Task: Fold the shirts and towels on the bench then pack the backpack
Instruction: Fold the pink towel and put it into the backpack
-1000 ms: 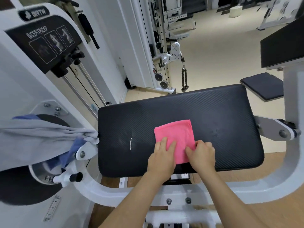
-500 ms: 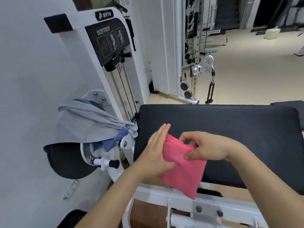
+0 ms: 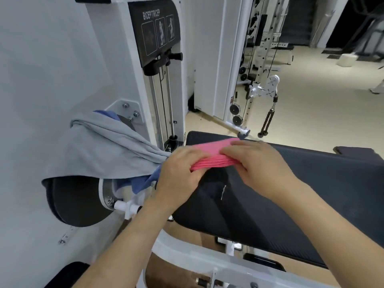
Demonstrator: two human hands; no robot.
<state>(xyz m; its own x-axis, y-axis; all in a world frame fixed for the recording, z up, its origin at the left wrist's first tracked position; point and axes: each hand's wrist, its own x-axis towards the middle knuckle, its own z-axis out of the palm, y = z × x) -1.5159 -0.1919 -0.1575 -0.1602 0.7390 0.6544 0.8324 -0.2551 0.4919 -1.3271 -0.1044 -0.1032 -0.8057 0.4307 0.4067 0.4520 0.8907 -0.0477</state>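
Observation:
A folded pink towel (image 3: 214, 151) is held flat in the air above the left end of the black padded bench (image 3: 311, 194). My left hand (image 3: 180, 173) grips its near left edge. My right hand (image 3: 261, 163) lies over its top right part, thumb underneath. A grey shirt (image 3: 104, 150) and a blue cloth (image 3: 143, 181) hang over the round black pad of the machine at the left. A dark object, possibly the backpack (image 3: 66, 275), shows only as a corner at the bottom left.
The white bicep/tricep machine (image 3: 155, 38) rises right behind the hanging clothes. Its white frame tube (image 3: 187, 252) curves under my forearms. A cable station (image 3: 261, 90) stands at the back, with beige floor (image 3: 322, 100) to the right of it.
Both hands lifted the pink towel off the bench and carried it left, turning it from hanging to flat. My head turned left, so the machine and hanging clothes fill more of the view.

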